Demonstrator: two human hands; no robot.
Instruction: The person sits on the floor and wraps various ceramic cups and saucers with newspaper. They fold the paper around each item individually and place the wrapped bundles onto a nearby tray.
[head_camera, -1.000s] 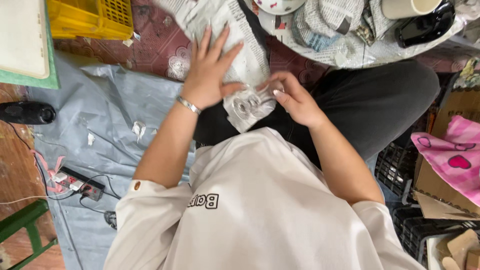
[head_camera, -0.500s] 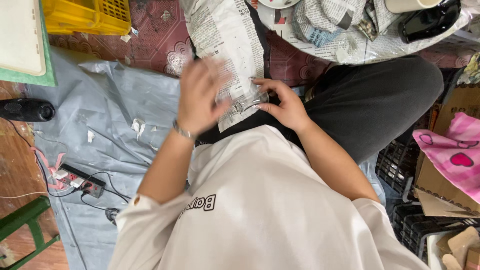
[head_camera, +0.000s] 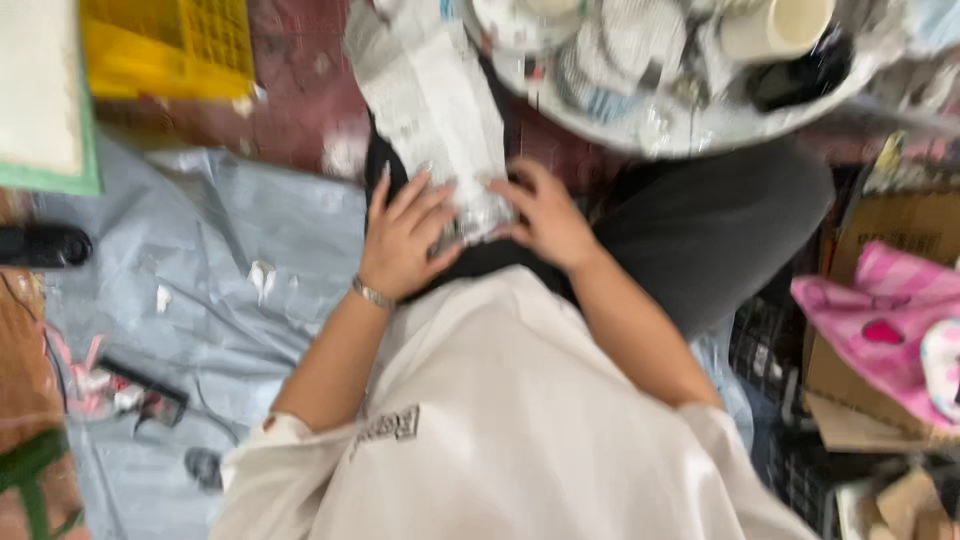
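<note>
The left hand (head_camera: 405, 238) lies flat, fingers spread, on a strip of newspaper (head_camera: 435, 110) across the lap; the right hand (head_camera: 545, 218) presses its near end, fingers curled; a round tray (head_camera: 700, 125) of cups sits beyond; yellow crate (head_camera: 165, 45) far left.

You are looking at a frame lit by soft, even light, bright enough to show colour everywhere, with no single source that can be made out. Shadows are faint and diffuse; only a weak one sits under your left hand (head_camera: 405, 240) on the dark trousers (head_camera: 700, 250). Motion blur smears the whole picture: the newspaper (head_camera: 435, 110) print is unreadable, and the round tray (head_camera: 700, 130) at the far right streaks sideways. Your white shirt (head_camera: 500, 430), nearest the camera, is soft and slightly washed out. The yellow crate (head_camera: 170, 45) at the far left and the pink cloth (head_camera: 880, 320) at the right edge are blurred too.
</note>
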